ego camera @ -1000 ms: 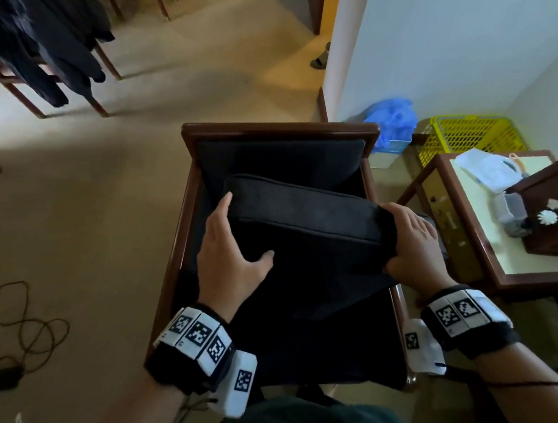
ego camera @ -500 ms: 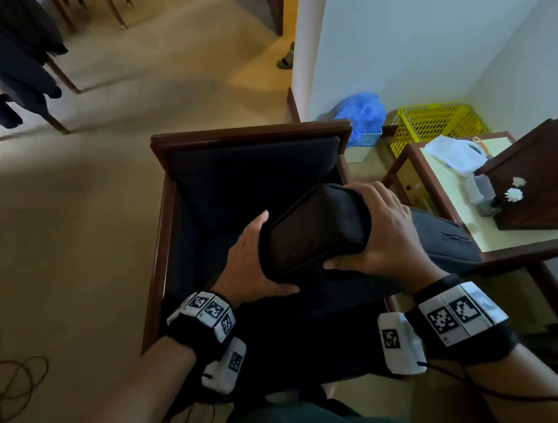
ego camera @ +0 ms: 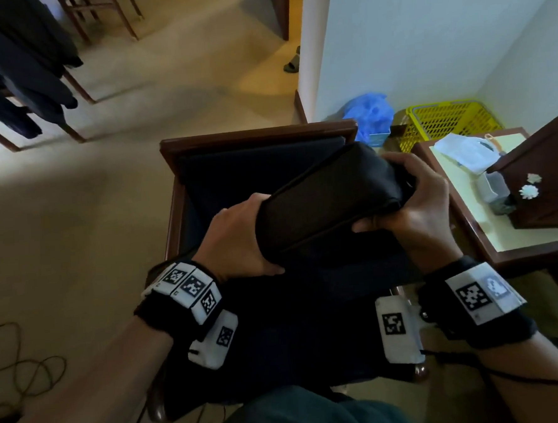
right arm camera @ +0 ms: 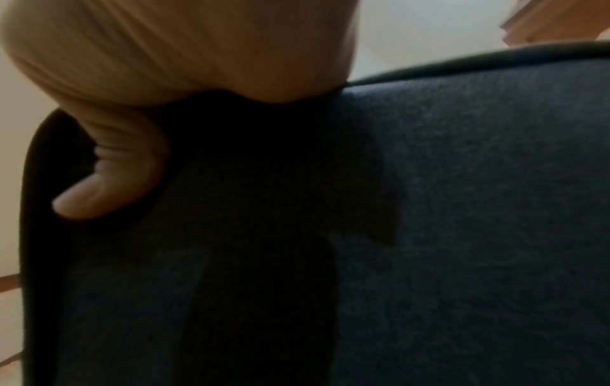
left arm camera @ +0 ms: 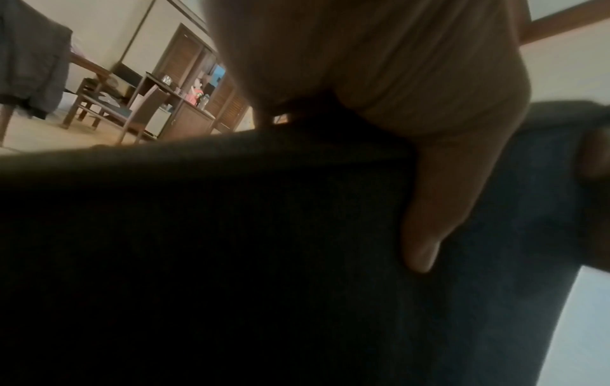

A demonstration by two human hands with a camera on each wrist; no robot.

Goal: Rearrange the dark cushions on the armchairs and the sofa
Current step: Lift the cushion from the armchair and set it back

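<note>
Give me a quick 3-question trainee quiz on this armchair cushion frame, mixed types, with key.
1. True or false: both hands hold the dark cushion clear of the armchair seat.
2. Which hand grips the cushion's end nearer the side table? A) left hand B) right hand
3. Fill in: the basket in the corner behind the side table is ____.

Key: 1 true; 2 B; 3 yellow
</note>
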